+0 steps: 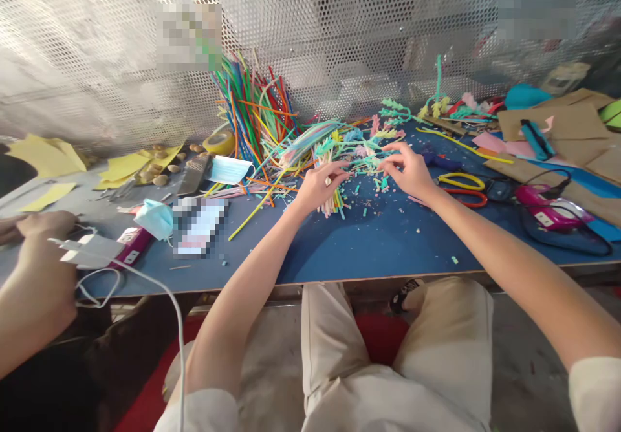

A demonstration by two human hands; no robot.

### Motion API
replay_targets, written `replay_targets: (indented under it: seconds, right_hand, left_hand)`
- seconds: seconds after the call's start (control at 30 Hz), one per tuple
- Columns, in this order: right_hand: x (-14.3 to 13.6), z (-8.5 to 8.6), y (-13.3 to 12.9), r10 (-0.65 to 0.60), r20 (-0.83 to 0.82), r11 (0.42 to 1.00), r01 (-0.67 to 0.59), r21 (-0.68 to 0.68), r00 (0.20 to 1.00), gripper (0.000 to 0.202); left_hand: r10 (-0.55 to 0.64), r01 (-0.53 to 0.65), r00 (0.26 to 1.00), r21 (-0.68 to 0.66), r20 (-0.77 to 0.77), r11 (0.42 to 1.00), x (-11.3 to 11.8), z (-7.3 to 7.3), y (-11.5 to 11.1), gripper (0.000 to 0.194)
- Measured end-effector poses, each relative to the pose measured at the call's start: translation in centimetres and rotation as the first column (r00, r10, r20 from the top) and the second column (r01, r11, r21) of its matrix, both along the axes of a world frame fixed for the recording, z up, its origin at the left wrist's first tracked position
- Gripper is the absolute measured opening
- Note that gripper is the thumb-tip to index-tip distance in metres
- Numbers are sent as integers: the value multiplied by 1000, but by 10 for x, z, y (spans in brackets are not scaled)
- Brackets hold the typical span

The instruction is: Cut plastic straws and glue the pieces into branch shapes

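My left hand (pixel 320 186) is closed in a pinch above a bundle of short pastel pipe cleaners (pixel 332 204). What lies between its fingertips is too small to make out, and something small and pale shows at a finger, perhaps a ring. Facing it, my right hand (pixel 406 168) has thumb and forefinger curved around a pale green pipe cleaner (pixel 373 162). Pipe cleaner flowers in pink, yellow and blue lie just behind both hands, among them a blue one (pixel 353 135). Small cut bits (pixel 365 212) are scattered on the blue table (pixel 388 244) below.
Long coloured pipe cleaners (pixel 252 112) lean against the perforated metal screen (pixel 301 24). Orange- and yellow-handled scissors (pixel 468 197) and a pink power strip (pixel 553 209) lie right. Left are a phone (pixel 201 225), masks (pixel 155 218), a white cable (pixel 165 283) and another person's arm (pixel 41 277).
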State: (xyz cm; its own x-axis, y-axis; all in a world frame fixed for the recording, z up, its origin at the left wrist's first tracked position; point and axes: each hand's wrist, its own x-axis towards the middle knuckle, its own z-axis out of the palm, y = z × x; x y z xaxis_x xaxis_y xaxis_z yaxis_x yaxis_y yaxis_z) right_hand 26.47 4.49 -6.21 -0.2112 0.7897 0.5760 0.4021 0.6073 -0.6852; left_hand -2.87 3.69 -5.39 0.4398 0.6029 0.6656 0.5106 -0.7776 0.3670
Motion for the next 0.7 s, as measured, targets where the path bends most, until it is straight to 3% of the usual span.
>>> replay_targets:
  seconds: [0.3,0.43,0.57,0.7]
  right_hand:
    - [0,5,-6,3,14,1000,-3,-9,1000,34]
    - [-2,3,-7,-1,-1,1000,1,-18,1000,30]
    - [0,5,-8,-29,-3,999,29,-14,1000,31]
    - [19,13,2,-154,-60,986,158,58,986,33]
  left_hand:
    - [-124,133,990,187,-63,973,5,-2,-3,21]
    - [-126,125,992,259,-13,958,7,4,-9,12]
    - [-109,112,994,243,-26,964,9,6,-13,14]
    - [-137,140,990,180,-31,974,12,-1,-12,20]
